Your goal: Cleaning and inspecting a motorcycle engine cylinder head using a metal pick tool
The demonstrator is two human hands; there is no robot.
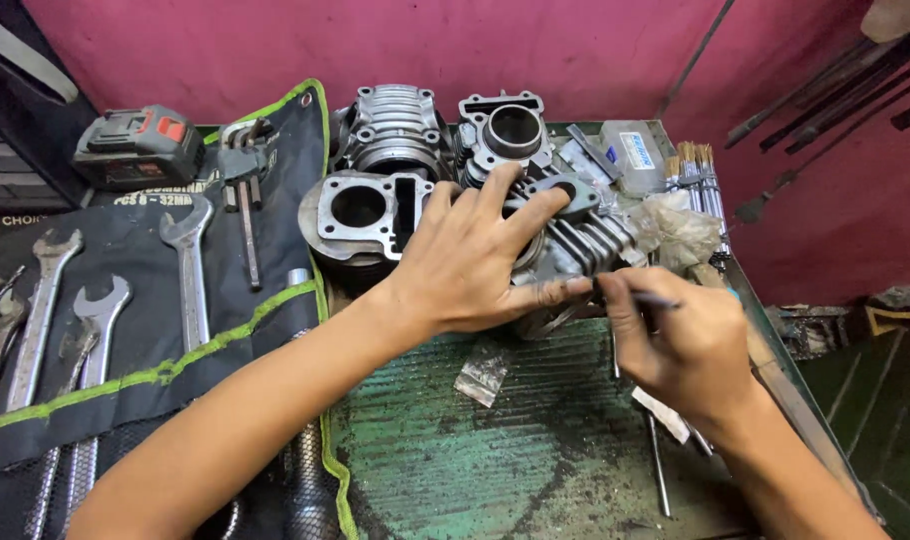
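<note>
The left hand (470, 265) is pressing down on a finned engine cylinder (575, 245), fingers (515, 215) spread wide and flat across its top, not curled round anything, the thumb lying along the lower edge. Right beside that thumb tip, the right hand (680, 345) is working a thin dark tool (647, 298), fingers pinched tight on it like a pen, its tip touching the cylinder's lower fins. The cylinder is sitting on the worn green surface (495, 460), straight under the left palm. Just beyond the left fingers, three more cylinder parts are standing: one with a round bore (360, 215) to the left of the knuckles, a ribbed one (395, 125) behind it, and another with an open bore (510, 130) further back. Below the wrists, a small clear plastic bag (483, 375) is lying on the surface. Well off to the left of the left forearm, spanners (187, 270) are resting on a dark tool roll (125, 400), with a battery pack (140, 145) behind them.
</note>
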